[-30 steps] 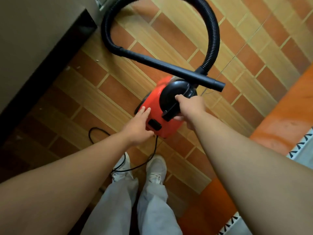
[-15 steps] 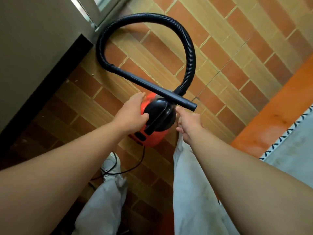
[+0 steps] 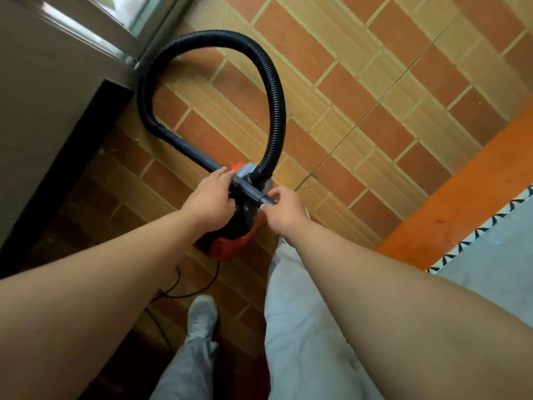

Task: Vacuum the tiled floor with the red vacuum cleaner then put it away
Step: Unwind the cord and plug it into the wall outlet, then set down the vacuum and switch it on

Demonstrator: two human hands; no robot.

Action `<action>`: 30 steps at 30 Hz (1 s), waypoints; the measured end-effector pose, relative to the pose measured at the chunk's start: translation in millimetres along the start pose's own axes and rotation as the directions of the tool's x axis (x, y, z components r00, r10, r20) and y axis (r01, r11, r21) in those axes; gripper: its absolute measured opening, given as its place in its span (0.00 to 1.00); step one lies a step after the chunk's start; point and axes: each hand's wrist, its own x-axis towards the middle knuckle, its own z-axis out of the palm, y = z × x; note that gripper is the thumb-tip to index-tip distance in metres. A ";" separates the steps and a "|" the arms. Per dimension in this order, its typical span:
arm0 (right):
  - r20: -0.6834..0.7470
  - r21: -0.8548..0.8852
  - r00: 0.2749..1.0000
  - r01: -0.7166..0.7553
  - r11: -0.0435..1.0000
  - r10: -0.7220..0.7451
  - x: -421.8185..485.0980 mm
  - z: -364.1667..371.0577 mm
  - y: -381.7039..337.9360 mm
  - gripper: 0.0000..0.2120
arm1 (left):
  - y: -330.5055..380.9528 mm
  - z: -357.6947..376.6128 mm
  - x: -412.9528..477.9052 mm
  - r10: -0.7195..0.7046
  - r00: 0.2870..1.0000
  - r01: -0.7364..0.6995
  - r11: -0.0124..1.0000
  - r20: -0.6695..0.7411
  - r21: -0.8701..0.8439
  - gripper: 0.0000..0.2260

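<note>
– Both hands have climbed since half a second back: left hand [image 3: 209, 200] now lies over the black wand [image 3: 199, 156], right hand [image 3: 284, 210] at its tip.
– Gripping?
– Right thumb and finger pinch the wand's near end. Left fingers [image 3: 222, 174] drape across it; whether they clamp, I cannot tell.
– And the red vacuum cleaner [image 3: 230, 246]?
– Beneath both hands, over the tiled floor [image 3: 360, 96] near the left wall [image 3: 43, 96], hose [image 3: 277, 96] looping to the far side.
</note>
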 end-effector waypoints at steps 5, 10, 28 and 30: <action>0.145 0.108 0.989 -0.007 0.994 -0.009 -2.7 -10.0 -4.0 0.17 | 18.7 3.3 2.7 -0.058 0.998 0.060 0.997 -0.035 0.044 0.38; 0.050 0.153 0.987 0.142 0.978 -0.151 -24.9 -31.2 -21.3 0.13 | 26.5 6.3 -2.4 -0.080 0.972 0.114 0.983 -0.219 0.147 0.40; -0.003 -0.250 0.728 0.663 0.705 -0.685 -267.1 -157.0 -185.8 0.25 | 106.0 -149.4 -167.6 -0.250 0.729 -0.222 0.794 -0.637 -0.566 0.10; -0.027 -0.299 0.732 0.644 0.704 -0.681 -293.9 -168.9 -190.0 0.24 | 104.9 -176.6 -195.8 -0.295 0.692 -0.269 0.741 -0.659 -0.615 0.08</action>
